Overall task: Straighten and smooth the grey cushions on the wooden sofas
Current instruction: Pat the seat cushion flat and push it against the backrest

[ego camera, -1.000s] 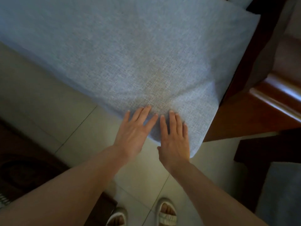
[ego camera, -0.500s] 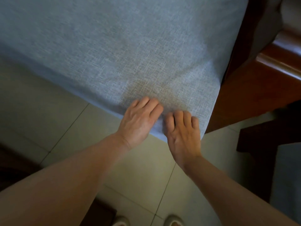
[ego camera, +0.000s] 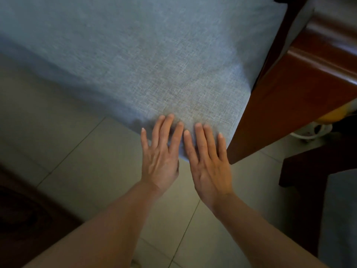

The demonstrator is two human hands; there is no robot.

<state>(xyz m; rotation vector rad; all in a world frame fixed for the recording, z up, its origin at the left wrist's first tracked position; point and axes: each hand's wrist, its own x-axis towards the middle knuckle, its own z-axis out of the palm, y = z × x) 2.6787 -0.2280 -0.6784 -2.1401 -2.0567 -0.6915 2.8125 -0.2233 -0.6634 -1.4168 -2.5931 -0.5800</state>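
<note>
Plainly, from the head view, the left hand (ego camera: 159, 160) and right hand (ego camera: 211, 167) lie side by side, fingers straight and flat on the front corner of the grey cushion (ego camera: 146, 60), which spreads away beyond the fingertips. Just right of the right hand stands the wooden sofa arm (ego camera: 295, 97); beneath both wrists is tiled floor (ego camera: 77, 151). My judgement: since the palms overhang the edge, a firm push could slide the cushion crooked against the arm or bunch the fabric into fresh creases at the corner. No brand, label or writing can be read anywhere.
</note>
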